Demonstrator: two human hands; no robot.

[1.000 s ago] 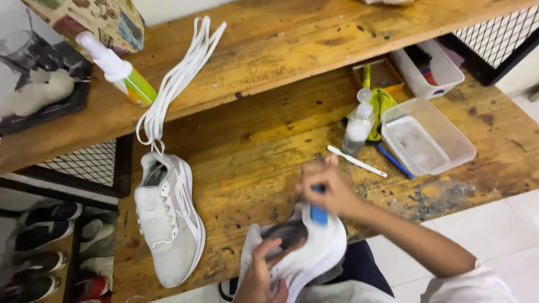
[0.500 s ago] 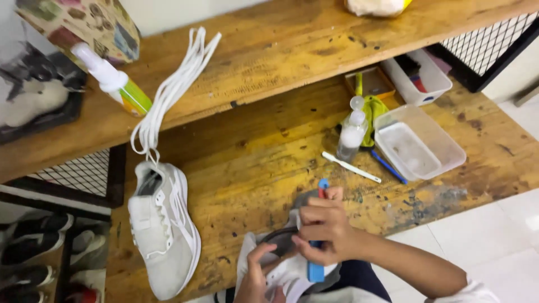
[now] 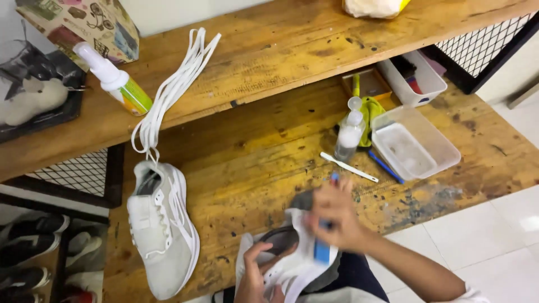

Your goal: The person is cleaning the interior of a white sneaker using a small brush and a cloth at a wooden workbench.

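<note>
- We've got a white shoe [image 3: 292, 258] tilted over our lap at the bench edge, opening up.
- Blue brush [image 3: 322, 250] pressed on its side, blurry.

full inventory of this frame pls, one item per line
white shoe in hand: 1, white, bottom centre, over the lap
blue brush: 1, blue, against that shoe
second shoe: 1, white-grey, left on lower bench
laces: 1 bunch, white, hanging off upper shelf
spray bottle: 1, white-green, upper shelf left
pump bottle: 1, clear, lower bench
clear tub: 1, right of pump bottle
toothbrush: 1, white, lower bench
left hand: grips shoe opening
right hand: blurred, holds brush
</note>
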